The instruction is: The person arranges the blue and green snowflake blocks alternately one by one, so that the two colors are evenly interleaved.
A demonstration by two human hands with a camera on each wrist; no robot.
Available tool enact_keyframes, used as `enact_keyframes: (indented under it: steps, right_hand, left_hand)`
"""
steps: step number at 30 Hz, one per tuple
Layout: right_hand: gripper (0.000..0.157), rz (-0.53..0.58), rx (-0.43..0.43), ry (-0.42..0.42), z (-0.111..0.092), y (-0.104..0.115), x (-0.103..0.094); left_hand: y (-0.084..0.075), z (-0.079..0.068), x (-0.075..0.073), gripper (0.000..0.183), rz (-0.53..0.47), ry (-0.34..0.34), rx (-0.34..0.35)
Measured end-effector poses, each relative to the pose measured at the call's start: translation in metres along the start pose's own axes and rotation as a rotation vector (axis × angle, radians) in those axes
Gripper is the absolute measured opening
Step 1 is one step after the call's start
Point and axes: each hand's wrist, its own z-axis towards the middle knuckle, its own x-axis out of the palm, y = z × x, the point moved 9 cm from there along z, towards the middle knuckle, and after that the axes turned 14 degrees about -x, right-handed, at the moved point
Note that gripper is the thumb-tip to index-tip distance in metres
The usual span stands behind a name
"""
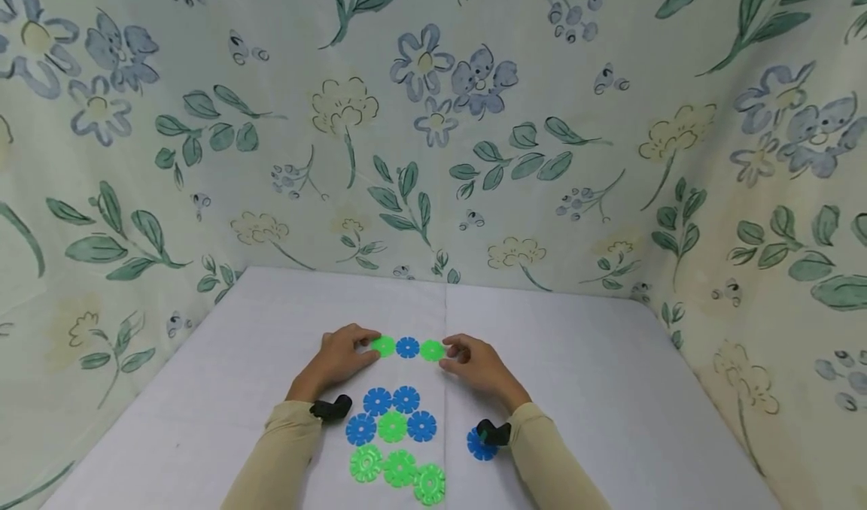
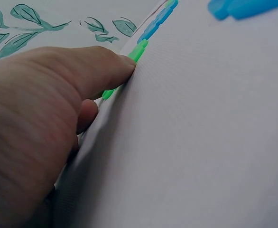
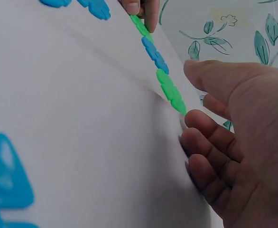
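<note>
Green left-end disc (image 1: 384, 347) pinched by our left hand (image 1: 342, 355), our right hand (image 1: 482, 364) holding nothing with fingers parted, we should straighten the row (image 1: 408, 347) below frame centre using light nudges.

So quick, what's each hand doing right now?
Left hand: closed, pinching the back left green snowflake disc.
Right hand: open, beside the back right green snowflake disc.

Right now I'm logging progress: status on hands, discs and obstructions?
Left hand pinches left green disc. Right hand beside right green disc. Blue disc between. No obstruction seen.
</note>
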Motion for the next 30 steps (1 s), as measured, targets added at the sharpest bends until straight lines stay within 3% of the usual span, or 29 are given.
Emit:
enact_keyframes:
  steps: [13, 22, 30]
  right_hand:
    - [0.043, 0.065, -0.104, 0.1, -0.022, 0.015, 0.003]
    - [0.043, 0.048, -0.114, 0.095, -0.036, 0.021, 0.004]
    - [0.036, 0.024, -0.085, 0.162, -0.053, 0.025, 0.003]
  left_hand:
    - [0.006, 0.002, 0.002, 0.041, 0.013, 0.015, -0.027]
    - [-0.001, 0.001, 0.002, 0.039, 0.003, 0.009, 0.016]
    - [0.001, 0.002, 0.002, 0.041, 0.013, 0.008, -0.012]
